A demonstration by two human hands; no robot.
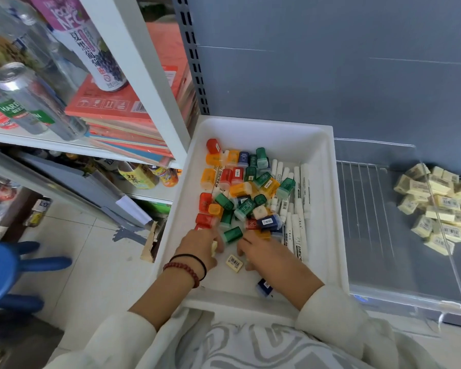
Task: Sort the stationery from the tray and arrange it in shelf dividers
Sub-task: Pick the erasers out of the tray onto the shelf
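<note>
cream erasers [437, 186] lie heaped at the shelf divider [453, 265], so both hands search the white tray [328, 161] for more: left hand [200, 249] pinches one; right hand [261, 251] curls beside a loose eraser [234, 263], grip unclear.

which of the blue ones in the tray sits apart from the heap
The blue one lying alone by the tray's front wall, closest to the person; the other blue ones sit among the coloured heap.

The tray [253, 126] sat on the shelf [378, 235]. In it, sharpeners [240, 193] lay heaped left of the markers [298, 209]. One eraser [234, 263] lay nearer, between the left hand [197, 249] and the right hand [266, 253]. More erasers [437, 206] lay piled well right, by a divider [453, 267].
</note>
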